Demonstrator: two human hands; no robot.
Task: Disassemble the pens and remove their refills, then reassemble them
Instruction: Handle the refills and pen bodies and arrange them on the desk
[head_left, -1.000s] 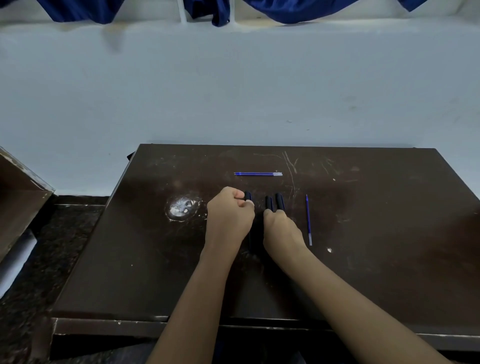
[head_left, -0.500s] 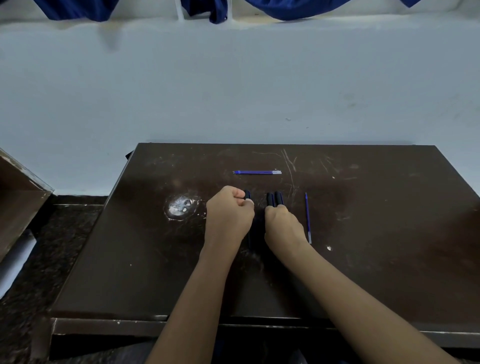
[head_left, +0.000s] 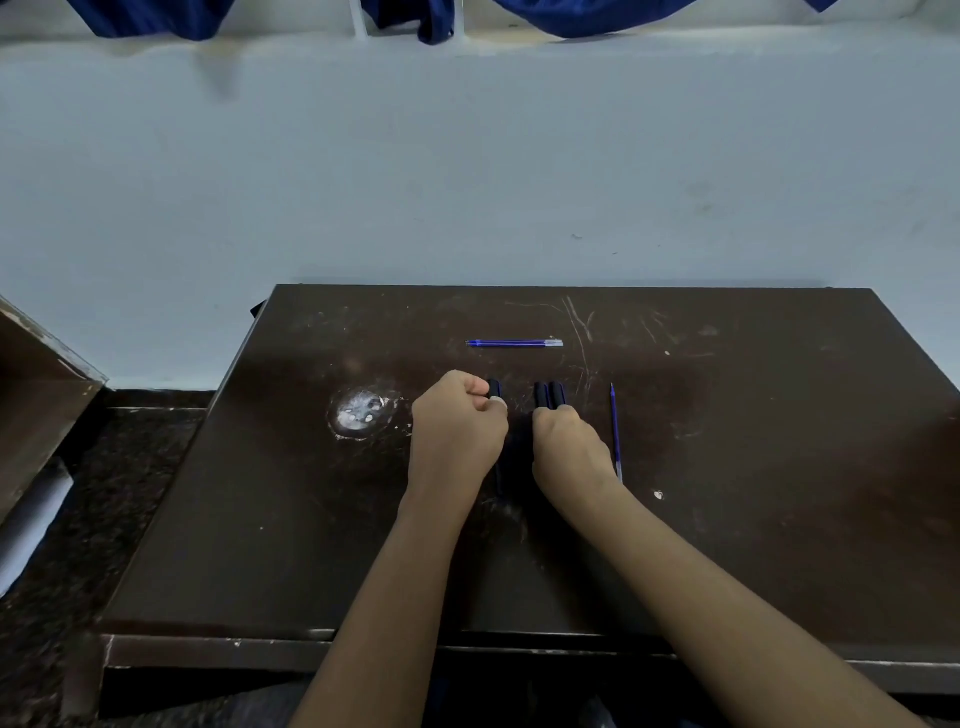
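Refills lie clear of the work, far refill (head_left: 514, 343) & side refill (head_left: 614, 431) just R of right hand (head_left: 569, 447), whose bent fingers cover two pens (head_left: 549, 394) (grip or pinning, can't tell), while left hand (head_left: 457, 431) fists third pen (head_left: 493, 387), prob to twist it open.

Before me stands a dark brown table (head_left: 779, 467), its top marked by a worn whitish patch (head_left: 361, 410) towards my left, pale scratches (head_left: 579, 327) near the far edge, and a small white fleck (head_left: 658, 494) towards my right. Behind it rises a pale wall (head_left: 467, 171), with blue cloth (head_left: 156, 18) hanging at the top. To my left: a wooden panel (head_left: 36, 395), a dark speckled floor (head_left: 119, 493), and a white cylinder (head_left: 31, 525).
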